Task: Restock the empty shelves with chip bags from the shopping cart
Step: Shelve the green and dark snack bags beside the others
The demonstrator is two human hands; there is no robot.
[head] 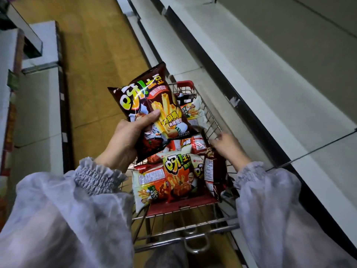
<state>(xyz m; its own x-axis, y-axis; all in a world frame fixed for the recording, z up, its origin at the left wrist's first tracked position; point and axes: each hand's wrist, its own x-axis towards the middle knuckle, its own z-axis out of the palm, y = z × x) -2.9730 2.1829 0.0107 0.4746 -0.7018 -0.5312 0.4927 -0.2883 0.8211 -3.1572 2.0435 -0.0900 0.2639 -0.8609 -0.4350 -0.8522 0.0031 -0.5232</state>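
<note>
Lower centre, the wire shopping cart (185, 225) holds a pile of chip bags. An orange bag (173, 180) on top reads "呀!土豆", and a dark brown bag (214, 171) stands against the right wall. The right grip (226, 146) reaches to that bag's top, blurred; whether it is clamped I cannot tell. Above the cart, the left grip (123, 140) is clamped on another brown chip bag (154, 105) marked "呀!土豆" and "酥脆", with pictured fries. Bare white shelves (270, 84) fill the right.
</note>
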